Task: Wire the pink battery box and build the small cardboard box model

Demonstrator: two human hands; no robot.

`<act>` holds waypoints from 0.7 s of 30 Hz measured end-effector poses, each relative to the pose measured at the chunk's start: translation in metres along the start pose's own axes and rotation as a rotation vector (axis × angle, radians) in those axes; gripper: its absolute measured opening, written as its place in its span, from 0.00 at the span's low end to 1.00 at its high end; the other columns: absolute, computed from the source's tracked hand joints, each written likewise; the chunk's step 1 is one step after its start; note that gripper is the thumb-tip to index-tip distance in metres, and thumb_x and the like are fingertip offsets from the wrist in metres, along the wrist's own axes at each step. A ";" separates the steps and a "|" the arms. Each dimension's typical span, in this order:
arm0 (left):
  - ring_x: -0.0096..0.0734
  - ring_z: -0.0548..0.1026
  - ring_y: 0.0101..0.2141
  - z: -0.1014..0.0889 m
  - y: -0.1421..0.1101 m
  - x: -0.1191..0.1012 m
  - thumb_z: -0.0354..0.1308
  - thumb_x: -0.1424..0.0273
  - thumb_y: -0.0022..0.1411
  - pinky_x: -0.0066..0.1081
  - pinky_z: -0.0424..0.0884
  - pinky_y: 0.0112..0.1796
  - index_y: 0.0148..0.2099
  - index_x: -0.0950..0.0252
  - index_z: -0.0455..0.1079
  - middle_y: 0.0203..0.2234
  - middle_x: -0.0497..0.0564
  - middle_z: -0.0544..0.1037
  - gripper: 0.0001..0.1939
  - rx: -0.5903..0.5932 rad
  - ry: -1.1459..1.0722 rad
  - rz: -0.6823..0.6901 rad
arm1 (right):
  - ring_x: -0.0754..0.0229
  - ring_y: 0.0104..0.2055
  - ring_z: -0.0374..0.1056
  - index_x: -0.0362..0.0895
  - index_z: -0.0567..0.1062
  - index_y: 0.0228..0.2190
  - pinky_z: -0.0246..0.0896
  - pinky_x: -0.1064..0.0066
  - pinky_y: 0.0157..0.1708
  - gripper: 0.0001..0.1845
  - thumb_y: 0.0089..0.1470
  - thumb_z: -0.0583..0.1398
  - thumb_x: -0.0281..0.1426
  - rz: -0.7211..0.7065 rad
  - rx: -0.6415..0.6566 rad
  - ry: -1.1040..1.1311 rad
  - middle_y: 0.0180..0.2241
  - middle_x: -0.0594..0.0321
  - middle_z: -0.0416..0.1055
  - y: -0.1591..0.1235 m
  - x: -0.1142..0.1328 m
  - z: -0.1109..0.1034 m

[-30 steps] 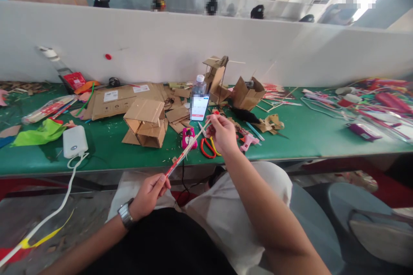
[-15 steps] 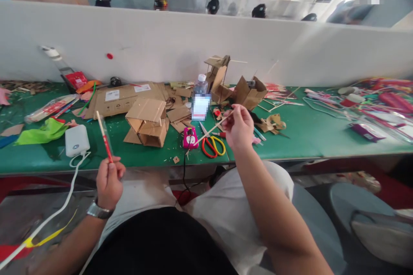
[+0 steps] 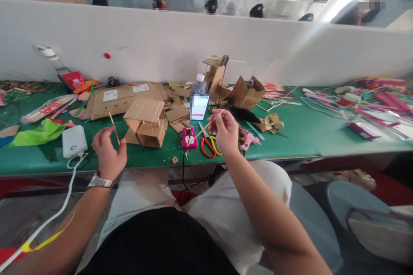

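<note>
My left hand is raised over the front edge of the green table, its thumb and fingers apart. A slim wooden stick in red paper, like a wrapped chopstick, slants across the gap between them; whether they touch it is unclear. My right hand pinches a thin bare wooden stick, which points down and left across the scissors. Below its tip lies a small magenta device with a black cable. An open cardboard box structure stands between my hands.
A white power bank with a cable sits left. Behind are a lit phone, a bottle and a cardboard model. A pink glue gun lies right of my right hand. A white partition closes the back.
My left fingers have spread from their grip on the red-wrapped stick, which now leans the other way. My right hand moved slightly left with its stick, bringing the glue gun into view.
</note>
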State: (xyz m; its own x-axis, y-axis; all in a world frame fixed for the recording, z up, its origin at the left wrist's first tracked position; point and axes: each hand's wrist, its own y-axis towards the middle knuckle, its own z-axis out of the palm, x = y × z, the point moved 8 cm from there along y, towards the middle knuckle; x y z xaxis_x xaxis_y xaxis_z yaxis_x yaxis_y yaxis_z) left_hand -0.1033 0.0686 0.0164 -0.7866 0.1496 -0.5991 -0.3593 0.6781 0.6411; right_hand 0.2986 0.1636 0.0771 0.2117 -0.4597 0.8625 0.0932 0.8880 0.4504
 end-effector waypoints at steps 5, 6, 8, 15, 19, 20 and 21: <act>0.35 0.76 0.38 0.023 -0.023 -0.032 0.67 0.59 0.64 0.36 0.75 0.44 0.45 0.62 0.71 0.37 0.52 0.75 0.14 0.081 -0.615 -0.265 | 0.67 0.23 0.70 0.48 0.74 0.42 0.67 0.74 0.21 0.18 0.66 0.63 0.50 -0.025 0.042 -0.012 0.32 0.66 0.75 -0.006 0.002 0.009; 0.35 0.77 0.39 0.035 -0.031 -0.040 0.68 0.59 0.64 0.35 0.75 0.44 0.45 0.62 0.72 0.37 0.52 0.76 0.15 0.145 -0.759 -0.352 | 0.66 0.24 0.71 0.48 0.74 0.41 0.68 0.74 0.21 0.18 0.66 0.63 0.49 -0.030 0.051 -0.009 0.32 0.66 0.75 -0.007 0.002 0.011; 0.37 0.79 0.47 0.055 -0.048 -0.053 0.69 0.61 0.62 0.38 0.74 0.53 0.49 0.63 0.75 0.43 0.54 0.80 0.17 0.234 -0.998 -0.537 | 0.66 0.24 0.72 0.48 0.74 0.41 0.68 0.74 0.21 0.17 0.67 0.63 0.49 -0.045 0.069 -0.008 0.32 0.65 0.76 -0.010 0.005 0.015; 0.34 0.79 0.52 0.086 -0.060 -0.060 0.72 0.66 0.61 0.40 0.68 0.63 0.45 0.62 0.80 0.46 0.53 0.83 0.11 0.133 -1.306 -0.834 | 0.66 0.25 0.73 0.48 0.72 0.42 0.71 0.73 0.25 0.18 0.68 0.60 0.50 -0.067 0.114 -0.041 0.32 0.65 0.77 -0.019 0.007 0.023; 0.28 0.80 0.43 0.115 -0.048 -0.048 0.67 0.61 0.68 0.33 0.74 0.54 0.41 0.63 0.77 0.37 0.50 0.82 0.10 0.148 -1.408 -0.959 | 0.66 0.26 0.73 0.48 0.72 0.42 0.71 0.73 0.25 0.17 0.69 0.60 0.49 -0.072 0.149 -0.012 0.33 0.65 0.76 -0.023 0.005 0.029; 0.28 0.80 0.41 0.122 -0.043 -0.044 0.66 0.61 0.69 0.33 0.74 0.52 0.42 0.63 0.76 0.37 0.50 0.82 0.10 0.149 -1.416 -0.963 | 0.66 0.25 0.72 0.48 0.72 0.42 0.71 0.73 0.25 0.17 0.69 0.60 0.49 -0.072 0.157 -0.007 0.33 0.65 0.75 -0.024 0.005 0.031; 0.28 0.80 0.41 0.128 -0.039 -0.041 0.65 0.61 0.70 0.33 0.74 0.49 0.43 0.62 0.76 0.38 0.49 0.82 0.10 0.160 -1.414 -0.959 | 0.66 0.25 0.72 0.48 0.72 0.42 0.70 0.73 0.25 0.17 0.69 0.60 0.49 -0.070 0.164 -0.006 0.33 0.65 0.75 -0.025 0.004 0.032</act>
State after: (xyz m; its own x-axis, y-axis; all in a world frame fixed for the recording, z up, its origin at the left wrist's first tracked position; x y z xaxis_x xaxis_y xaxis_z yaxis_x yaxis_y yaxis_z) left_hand 0.0077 0.1283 -0.0454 0.7157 0.0890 -0.6927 -0.2823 0.9441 -0.1703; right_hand 0.2659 0.1392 0.0771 0.2048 -0.5205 0.8289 -0.0523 0.8399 0.5403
